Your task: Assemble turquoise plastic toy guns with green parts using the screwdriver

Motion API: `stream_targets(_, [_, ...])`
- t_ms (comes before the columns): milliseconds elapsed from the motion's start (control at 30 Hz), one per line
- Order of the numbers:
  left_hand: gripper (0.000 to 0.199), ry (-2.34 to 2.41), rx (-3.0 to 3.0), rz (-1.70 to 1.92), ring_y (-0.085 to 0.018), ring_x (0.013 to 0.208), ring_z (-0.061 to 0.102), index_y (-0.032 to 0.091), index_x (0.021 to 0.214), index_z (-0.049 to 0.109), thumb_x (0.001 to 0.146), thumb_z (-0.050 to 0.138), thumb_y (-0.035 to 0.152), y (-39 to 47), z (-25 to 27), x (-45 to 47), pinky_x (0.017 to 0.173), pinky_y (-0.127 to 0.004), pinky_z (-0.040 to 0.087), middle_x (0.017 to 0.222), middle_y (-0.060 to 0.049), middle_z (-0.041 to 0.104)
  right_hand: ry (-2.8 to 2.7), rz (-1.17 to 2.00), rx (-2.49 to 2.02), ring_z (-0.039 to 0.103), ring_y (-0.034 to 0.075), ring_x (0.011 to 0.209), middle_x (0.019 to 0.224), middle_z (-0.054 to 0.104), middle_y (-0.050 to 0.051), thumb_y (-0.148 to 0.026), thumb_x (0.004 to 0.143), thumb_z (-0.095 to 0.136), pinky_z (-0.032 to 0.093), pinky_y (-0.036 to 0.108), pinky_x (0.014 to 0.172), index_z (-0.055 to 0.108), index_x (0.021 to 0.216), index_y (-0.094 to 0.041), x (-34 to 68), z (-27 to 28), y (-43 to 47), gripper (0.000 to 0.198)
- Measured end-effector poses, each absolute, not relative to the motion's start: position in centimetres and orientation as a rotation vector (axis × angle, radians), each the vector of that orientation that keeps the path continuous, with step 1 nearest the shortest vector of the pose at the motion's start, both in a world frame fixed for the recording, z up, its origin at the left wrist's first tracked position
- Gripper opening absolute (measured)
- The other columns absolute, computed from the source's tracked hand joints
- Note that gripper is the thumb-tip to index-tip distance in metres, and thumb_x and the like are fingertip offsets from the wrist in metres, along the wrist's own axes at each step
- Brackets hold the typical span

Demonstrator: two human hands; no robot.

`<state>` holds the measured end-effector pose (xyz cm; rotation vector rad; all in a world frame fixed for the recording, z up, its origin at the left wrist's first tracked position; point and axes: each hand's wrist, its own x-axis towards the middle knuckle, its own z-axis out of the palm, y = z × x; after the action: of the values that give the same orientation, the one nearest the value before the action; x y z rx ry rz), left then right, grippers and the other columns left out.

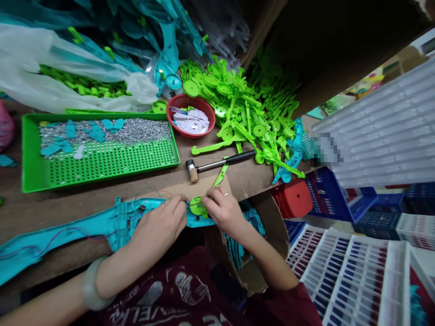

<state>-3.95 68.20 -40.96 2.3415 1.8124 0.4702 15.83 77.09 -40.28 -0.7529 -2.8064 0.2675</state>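
Note:
A long turquoise plastic shell point(81, 226) with thin coloured wires lies along the table's near edge. A green plastic part point(196, 206) with a round disc sits on its right end. My left hand point(165, 219) rests over the shell, thumb and fingers pinched at the disc's left edge; what they hold is too small to make out. From the right, my right hand point(224, 210) has its fingers closed on the green part beside the disc. A thin dark line crosses the disc between both hands. Just beyond lies a hammer point(220, 163) with a black grip.
A green tray point(102, 174) holds metal pins and turquoise pieces. Beside it stands a red basket point(192, 134) with white pieces and a screwdriver. Green parts point(244, 108) are heaped at the back. A cardboard box point(275, 217) and white crates point(346, 267) stand at the right.

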Motion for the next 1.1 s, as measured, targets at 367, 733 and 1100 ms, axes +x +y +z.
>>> stream_targets(367, [0.024,1.626,2.134,0.502,-0.025,0.096,0.067,0.017,0.095,0.059,0.1,0.036,0.018,68.0,-41.9,-5.0,0.078,-0.036,0.054,0.119,-0.011,0.063,-2.724,0.586,-0.62,0.056,0.021,0.09,0.095,0.065,0.01,-0.017,0.099,0.051,0.053,0.035,0.081,0.061,0.113,-0.013,16.0,-40.4,78.3,0.018])
stream_targets(733, [0.028,1.393,1.784,0.596,-0.023,0.121,0.056,0.022,0.092,0.057,0.104,0.034,0.031,67.7,-39.9,-5.8,0.098,-0.038,0.051,0.134,-0.008,0.052,-2.665,0.73,-0.553,0.059,0.019,0.093,0.097,0.067,0.009,-0.017,0.097,0.056,0.054,0.035,0.085,0.063,0.109,-0.015,16.8,-40.7,79.2,0.014])
stream_targets(1100, [0.025,1.493,1.884,0.594,-0.026,0.111,0.063,0.019,0.083,0.053,0.1,0.035,0.023,67.5,-40.8,-4.9,0.094,-0.043,0.054,0.127,-0.012,0.053,-2.686,0.661,-0.6,0.056,0.018,0.09,0.095,0.065,0.008,-0.012,0.1,0.047,0.05,0.031,0.081,0.061,0.103,-0.017,16.6,-40.8,78.9,0.016])
